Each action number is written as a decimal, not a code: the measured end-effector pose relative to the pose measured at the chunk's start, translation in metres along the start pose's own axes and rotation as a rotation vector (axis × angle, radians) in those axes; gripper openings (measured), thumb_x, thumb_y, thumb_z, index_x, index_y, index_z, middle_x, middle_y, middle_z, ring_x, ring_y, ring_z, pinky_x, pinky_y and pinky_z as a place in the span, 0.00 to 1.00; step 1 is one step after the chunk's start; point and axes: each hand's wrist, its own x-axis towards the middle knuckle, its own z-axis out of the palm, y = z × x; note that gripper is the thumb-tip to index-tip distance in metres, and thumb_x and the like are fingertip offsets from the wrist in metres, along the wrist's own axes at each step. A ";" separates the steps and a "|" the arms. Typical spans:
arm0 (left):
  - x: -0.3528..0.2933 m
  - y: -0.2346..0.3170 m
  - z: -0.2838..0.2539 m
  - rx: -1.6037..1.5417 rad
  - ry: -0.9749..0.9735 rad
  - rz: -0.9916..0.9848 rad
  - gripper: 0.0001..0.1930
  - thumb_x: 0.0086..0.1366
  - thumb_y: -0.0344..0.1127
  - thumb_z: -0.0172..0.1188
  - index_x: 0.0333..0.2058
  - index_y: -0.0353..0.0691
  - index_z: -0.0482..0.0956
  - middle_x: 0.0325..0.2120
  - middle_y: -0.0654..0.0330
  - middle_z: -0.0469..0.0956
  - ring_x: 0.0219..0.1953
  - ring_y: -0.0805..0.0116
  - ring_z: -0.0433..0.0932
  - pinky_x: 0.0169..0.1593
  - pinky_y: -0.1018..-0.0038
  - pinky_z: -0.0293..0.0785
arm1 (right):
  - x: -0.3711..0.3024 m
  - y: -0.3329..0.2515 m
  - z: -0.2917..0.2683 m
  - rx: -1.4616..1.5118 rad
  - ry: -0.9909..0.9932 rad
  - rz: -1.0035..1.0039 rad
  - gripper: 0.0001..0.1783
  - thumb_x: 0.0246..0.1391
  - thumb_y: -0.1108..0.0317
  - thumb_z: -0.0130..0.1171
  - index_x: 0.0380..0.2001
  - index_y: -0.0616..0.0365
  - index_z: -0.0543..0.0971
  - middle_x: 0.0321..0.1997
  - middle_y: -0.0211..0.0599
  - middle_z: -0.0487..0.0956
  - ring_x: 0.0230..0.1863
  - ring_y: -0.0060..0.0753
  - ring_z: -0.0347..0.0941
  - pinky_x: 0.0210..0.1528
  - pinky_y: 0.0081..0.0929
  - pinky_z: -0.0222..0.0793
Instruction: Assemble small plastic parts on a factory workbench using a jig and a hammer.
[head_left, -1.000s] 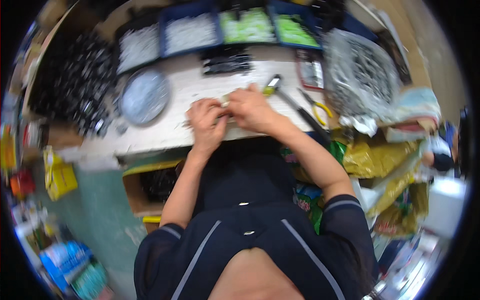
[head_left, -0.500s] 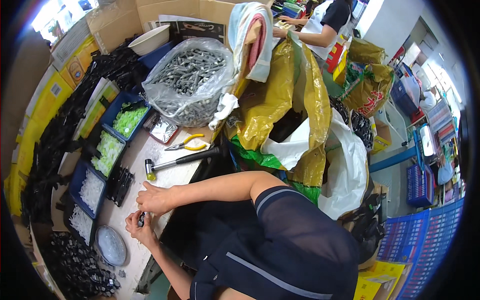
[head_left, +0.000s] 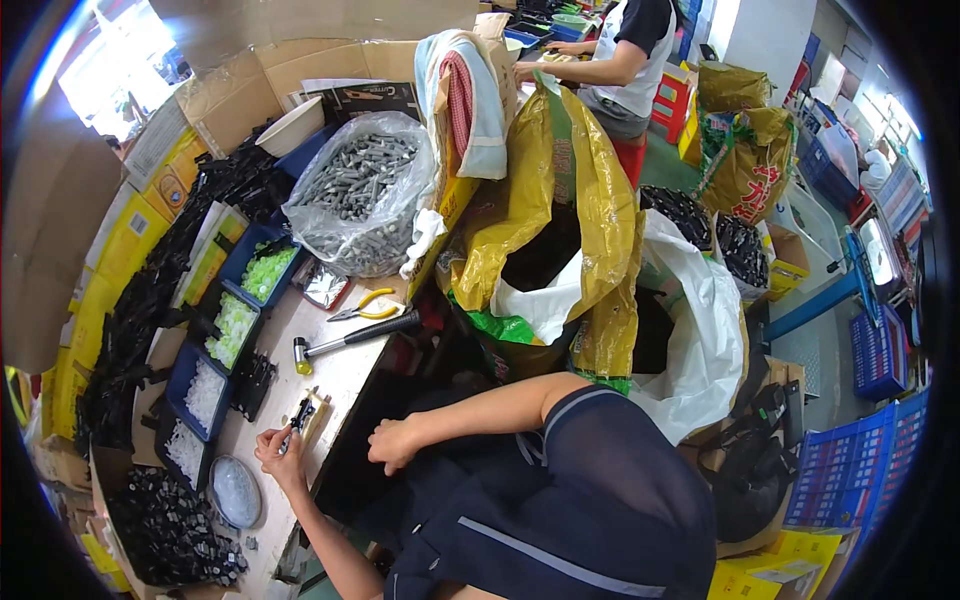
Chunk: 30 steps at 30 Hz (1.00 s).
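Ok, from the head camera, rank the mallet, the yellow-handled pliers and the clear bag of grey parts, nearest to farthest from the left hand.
From the left hand, at the bench's near end:
1. Mallet, lying across the bench just past the hand.
2. Yellow-handled pliers, a little beyond the mallet.
3. Clear bag of grey parts, at the bench's far end.

Left hand [head_left: 280, 450] raised at the end of a bent forearm, fingers pinched together. Right hand [head_left: 393, 445] just beside it, loosely curled into a fist, bare right arm stretched across from a dark short sleeve.
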 end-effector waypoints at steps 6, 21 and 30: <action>0.000 -0.012 0.006 -0.086 -0.026 -0.026 0.09 0.45 0.35 0.62 0.29 0.50 0.82 0.33 0.68 0.70 0.43 0.66 0.66 0.52 0.62 0.55 | 0.040 0.026 0.042 0.191 0.143 0.196 0.40 0.47 0.43 0.50 0.58 0.57 0.58 0.63 0.59 0.49 0.63 0.63 0.45 0.61 0.51 0.44; -0.012 0.000 0.006 0.051 0.060 -0.014 0.09 0.48 0.37 0.62 0.31 0.50 0.81 0.34 0.68 0.69 0.42 0.66 0.65 0.47 0.64 0.54 | 0.066 0.046 0.085 0.316 0.247 0.217 0.33 0.52 0.43 0.44 0.52 0.58 0.65 0.55 0.54 0.64 0.56 0.53 0.60 0.54 0.41 0.57; -0.016 0.002 0.004 0.065 0.046 -0.003 0.09 0.49 0.37 0.61 0.32 0.50 0.80 0.35 0.67 0.69 0.42 0.66 0.65 0.46 0.64 0.54 | 0.022 0.005 -0.035 0.244 -0.062 -0.147 0.19 0.48 0.56 0.54 0.34 0.62 0.76 0.32 0.48 0.77 0.37 0.47 0.72 0.39 0.36 0.67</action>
